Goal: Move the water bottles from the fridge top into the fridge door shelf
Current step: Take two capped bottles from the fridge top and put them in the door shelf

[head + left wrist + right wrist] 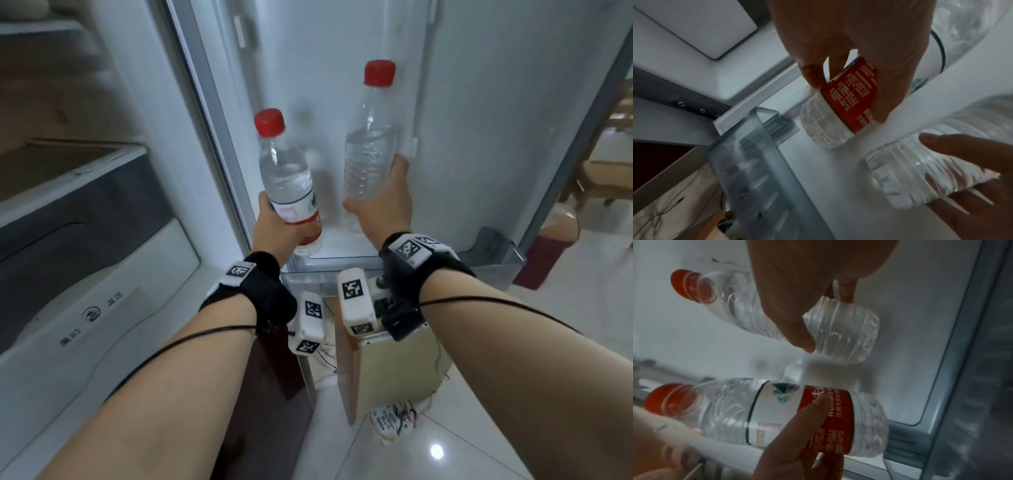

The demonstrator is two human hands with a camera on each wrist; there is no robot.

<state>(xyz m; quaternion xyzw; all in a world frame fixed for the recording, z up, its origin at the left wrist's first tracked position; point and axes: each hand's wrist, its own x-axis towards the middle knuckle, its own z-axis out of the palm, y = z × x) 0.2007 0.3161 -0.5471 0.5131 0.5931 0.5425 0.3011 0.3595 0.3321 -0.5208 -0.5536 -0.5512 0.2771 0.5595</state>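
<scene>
My left hand (274, 222) grips a red-capped water bottle with a red and white label (291, 185) around its lower part. My right hand (380, 202) grips a second red-capped bottle without a label (370, 150), held a little higher. Both bottles stand upright in front of the open fridge door's inner wall, just above the clear door shelf (493, 246). In the left wrist view the labelled bottle (838, 116) hangs over the grey shelf rail (756, 162), with the plain bottle (910, 170) beside it. The right wrist view shows the plain bottle (838, 331) and the labelled one (777, 412) near the shelf corner.
The fridge interior with white shelves and a drawer (85, 257) lies to my left. Below the door stand a wooden box (387, 370) and a printed bag (394, 421) on the tiled floor. A wooden chair (603, 164) is at the far right.
</scene>
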